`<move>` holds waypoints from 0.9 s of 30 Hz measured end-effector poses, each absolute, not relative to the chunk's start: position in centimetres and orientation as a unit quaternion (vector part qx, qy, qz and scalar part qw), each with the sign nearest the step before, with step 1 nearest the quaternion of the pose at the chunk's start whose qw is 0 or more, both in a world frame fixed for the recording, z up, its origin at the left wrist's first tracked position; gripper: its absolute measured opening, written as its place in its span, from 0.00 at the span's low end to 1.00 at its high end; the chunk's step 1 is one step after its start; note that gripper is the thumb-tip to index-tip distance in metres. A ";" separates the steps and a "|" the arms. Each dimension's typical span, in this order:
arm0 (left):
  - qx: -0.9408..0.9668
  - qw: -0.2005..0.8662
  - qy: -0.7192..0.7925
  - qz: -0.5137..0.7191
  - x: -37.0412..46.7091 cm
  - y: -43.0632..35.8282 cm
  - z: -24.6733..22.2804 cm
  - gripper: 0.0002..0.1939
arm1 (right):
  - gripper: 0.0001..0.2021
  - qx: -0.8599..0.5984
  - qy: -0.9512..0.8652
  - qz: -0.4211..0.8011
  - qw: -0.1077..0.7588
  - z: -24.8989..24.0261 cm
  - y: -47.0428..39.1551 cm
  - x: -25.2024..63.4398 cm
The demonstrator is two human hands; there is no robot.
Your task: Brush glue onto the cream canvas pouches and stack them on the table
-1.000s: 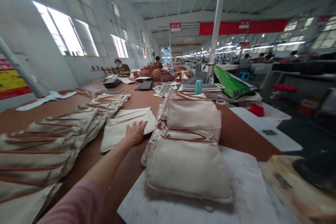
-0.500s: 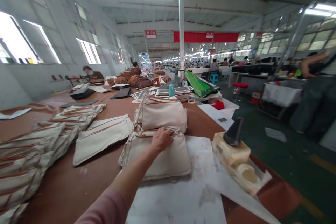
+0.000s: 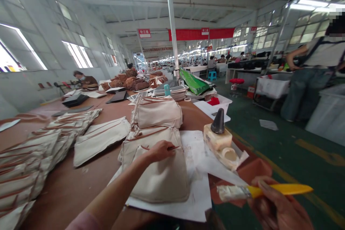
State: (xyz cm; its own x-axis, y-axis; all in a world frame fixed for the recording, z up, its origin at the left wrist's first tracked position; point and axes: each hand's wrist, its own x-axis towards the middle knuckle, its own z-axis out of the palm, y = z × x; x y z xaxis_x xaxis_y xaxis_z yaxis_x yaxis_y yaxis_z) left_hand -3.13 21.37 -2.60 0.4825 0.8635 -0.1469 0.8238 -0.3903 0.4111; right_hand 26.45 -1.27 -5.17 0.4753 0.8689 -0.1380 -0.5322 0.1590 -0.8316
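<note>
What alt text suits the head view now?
The left hand pinches the top cream fabric piece on a stack; the right hand holds a yellow-handled brush. More cream pieces overlap at left on a brown-covered table in a large workshop.

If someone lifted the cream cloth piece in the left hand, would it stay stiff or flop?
Probably flop: the cream cloth piece bends and creases below the left hand. It looks fairly thin, so I'd guess light for its size. Its broad, flattish shape makes rolling unlikely.
</note>
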 end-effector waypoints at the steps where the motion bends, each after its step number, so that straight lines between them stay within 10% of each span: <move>1: 0.834 0.242 0.493 0.045 -3.0 20.0 -2.5 0.14 | 0.16 -0.431 -0.191 0.468 0.748 -4.7 -0.9 26.2; 15: 0.667 0.600 0.396 0.195 -0.9 6.7 0.8 0.15 | 0.22 -0.394 -0.325 0.454 0.730 -3.0 4.1 21.9; 27: 0.731 0.541 0.363 0.200 -0.9 4.0 2.2 0.17 | 0.17 -0.362 -0.351 0.407 0.761 -1.7 2.4 22.8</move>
State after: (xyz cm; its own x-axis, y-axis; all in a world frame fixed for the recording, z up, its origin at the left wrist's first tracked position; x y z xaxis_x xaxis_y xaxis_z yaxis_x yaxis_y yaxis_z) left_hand -0.91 4.03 2.22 0.6562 0.7478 -0.1011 0.3151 -0.1498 0.9371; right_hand 22.85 2.43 -1.72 0.4215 0.8746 0.2397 -0.3654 0.4058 -0.8377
